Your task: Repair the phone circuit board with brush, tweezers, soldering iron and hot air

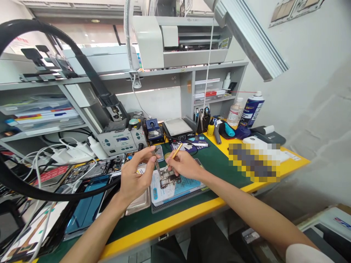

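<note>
The left hand [138, 179] is pinching a slim metal tool [157, 166], the right hand [185, 166] a gold pen-like tool [176, 150] — both crowding 1 circuit board [170, 178], which is lying at 3 o'clock from the left hand on a blue-and-white pad [159, 197]. Uneven pressure could be sending it skidding — a slip, scratching its parts.
</note>
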Demonstrator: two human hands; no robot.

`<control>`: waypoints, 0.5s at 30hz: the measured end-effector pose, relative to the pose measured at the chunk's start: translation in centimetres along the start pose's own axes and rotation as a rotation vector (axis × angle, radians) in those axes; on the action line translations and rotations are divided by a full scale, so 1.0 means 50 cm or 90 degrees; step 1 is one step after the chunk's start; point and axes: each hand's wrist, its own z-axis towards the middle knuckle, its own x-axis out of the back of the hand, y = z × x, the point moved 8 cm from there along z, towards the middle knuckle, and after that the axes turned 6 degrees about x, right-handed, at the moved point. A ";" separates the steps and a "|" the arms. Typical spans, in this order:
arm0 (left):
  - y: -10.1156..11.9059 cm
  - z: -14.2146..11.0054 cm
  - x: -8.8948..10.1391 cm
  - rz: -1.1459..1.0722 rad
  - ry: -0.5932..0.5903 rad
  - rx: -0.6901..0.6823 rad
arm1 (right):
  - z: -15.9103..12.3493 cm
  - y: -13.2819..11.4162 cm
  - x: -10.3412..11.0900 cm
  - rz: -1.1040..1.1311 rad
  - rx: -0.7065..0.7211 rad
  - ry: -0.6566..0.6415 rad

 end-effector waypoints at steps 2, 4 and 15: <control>0.000 0.000 0.000 -0.002 0.000 -0.002 | 0.000 0.000 0.000 0.001 0.002 -0.003; 0.001 0.001 -0.001 -0.006 0.000 -0.006 | -0.001 0.000 0.000 0.003 0.005 -0.004; 0.004 -0.002 0.000 -0.019 -0.009 -0.009 | -0.001 0.005 0.001 0.011 0.001 0.006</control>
